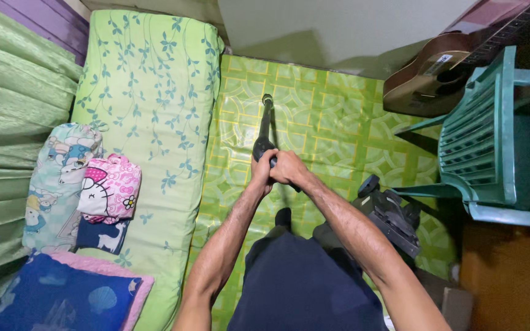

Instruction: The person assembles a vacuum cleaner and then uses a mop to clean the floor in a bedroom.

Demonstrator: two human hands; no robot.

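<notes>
Both hands are gripping 1 black pole [265, 125] held out over the green patterned floor [332, 122]. The left hand [261, 170] is wrapping closed around the shaft; the right hand [288, 167] is closing over it just beside the left, fingers curled tight. The pole's far tip is pointing toward the back wall [338, 27], running alongside the green mattress [148, 92].

Risks, as judged:
1. A swing to the right is likely to be striking the guitar [437, 73] leaning behind the green plastic chair [486, 129]; both are sitting near the pole's reach.
2. A black device [391, 217] is lying on the floor by the right leg, a tripping hazard if stepping right.
3. The mattress edge is limiting leftward sweep.

Open room is lying straight ahead, in the floor strip between mattress and chair.
</notes>
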